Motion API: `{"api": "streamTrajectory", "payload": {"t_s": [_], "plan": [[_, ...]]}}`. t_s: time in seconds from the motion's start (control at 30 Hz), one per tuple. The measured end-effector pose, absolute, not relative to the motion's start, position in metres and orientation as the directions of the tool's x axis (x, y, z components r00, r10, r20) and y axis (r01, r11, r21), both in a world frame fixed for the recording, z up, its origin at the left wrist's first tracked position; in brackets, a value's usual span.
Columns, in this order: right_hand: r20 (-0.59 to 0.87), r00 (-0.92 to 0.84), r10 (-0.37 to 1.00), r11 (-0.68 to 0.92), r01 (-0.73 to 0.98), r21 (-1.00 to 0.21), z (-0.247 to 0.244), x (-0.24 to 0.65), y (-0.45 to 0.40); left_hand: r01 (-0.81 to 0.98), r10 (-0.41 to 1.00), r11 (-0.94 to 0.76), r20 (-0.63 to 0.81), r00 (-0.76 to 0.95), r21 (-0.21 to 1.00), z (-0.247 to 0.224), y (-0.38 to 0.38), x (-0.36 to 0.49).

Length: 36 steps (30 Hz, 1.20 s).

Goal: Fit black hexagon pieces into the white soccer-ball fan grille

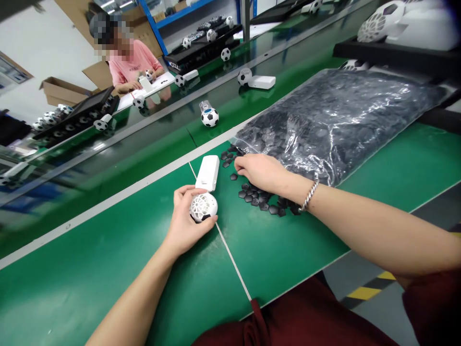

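Note:
My left hand grips a white soccer-ball-shaped device with an openwork grille on its face and a black patch at its lower edge. Its flat white handle points away from me over the green table. At the mouth of a clear plastic bag, my right hand has its fingertips pinched together; whether a piece is between them is hidden. Loose black pentagon pieces lie around and below that hand. More of them fill the bag, which lies flat to the right.
A conveyor runs behind the table, carrying a soccer ball with a clear top and another ball device. Across it sits a co-worker in a pink shirt. A black tray with white ball parts stands at upper right.

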State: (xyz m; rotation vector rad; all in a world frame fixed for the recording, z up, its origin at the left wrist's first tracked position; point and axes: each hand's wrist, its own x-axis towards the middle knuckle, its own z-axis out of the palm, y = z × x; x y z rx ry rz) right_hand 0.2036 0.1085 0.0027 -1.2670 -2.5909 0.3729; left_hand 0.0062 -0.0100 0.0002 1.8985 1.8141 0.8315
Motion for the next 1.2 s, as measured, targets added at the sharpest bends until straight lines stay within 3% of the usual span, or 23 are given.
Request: {"api": "streamTrajectory", "payload": {"t_s": [0.13, 0.27, 0.43, 0.57, 0.73, 1.0, 1.2], "plan": [[0.158, -0.698, 0.698, 0.596, 0.445, -0.668, 0.007, 0.196, 0.100, 0.749, 0.989, -0.140, 0.135, 0.068, 0.648, 0.003, -0.006, -0.003], [0.169, -0.773, 0.612, 0.507, 0.220, -0.833, 0.005, 0.190, 0.088, 0.742, 0.990, -0.138, 0.109, 0.088, 0.656, 0.005, -0.005, -0.005], [0.329, -0.785, 0.525, 0.610, 0.078, -0.789, -0.002, 0.188, 0.083, 0.752, 0.990, -0.133, 0.119, 0.073, 0.646, 0.006, -0.007, -0.001], [0.273, -0.815, 0.511, 0.539, 0.056, -0.841, -0.003, 0.187, 0.080, 0.730, 0.986, -0.163, 0.092, 0.136, 0.664, 0.007, -0.007, -0.004], [0.323, -0.831, 0.452, 0.590, 0.007, -0.807, -0.005, 0.182, 0.076, 0.717, 0.973, -0.200, 0.048, 0.226, 0.668, 0.008, -0.005, -0.007], [0.366, -0.787, 0.497, 0.585, -0.007, -0.811, -0.011, 0.177, 0.075, 0.723, 0.978, -0.193, 0.186, 0.090, 0.663, 0.002, -0.007, 0.008], [0.278, -0.770, 0.574, 0.546, 0.107, -0.831, -0.010, 0.177, 0.075, 0.721, 0.972, -0.202, 0.225, 0.065, 0.663, 0.001, -0.006, 0.014]]}}
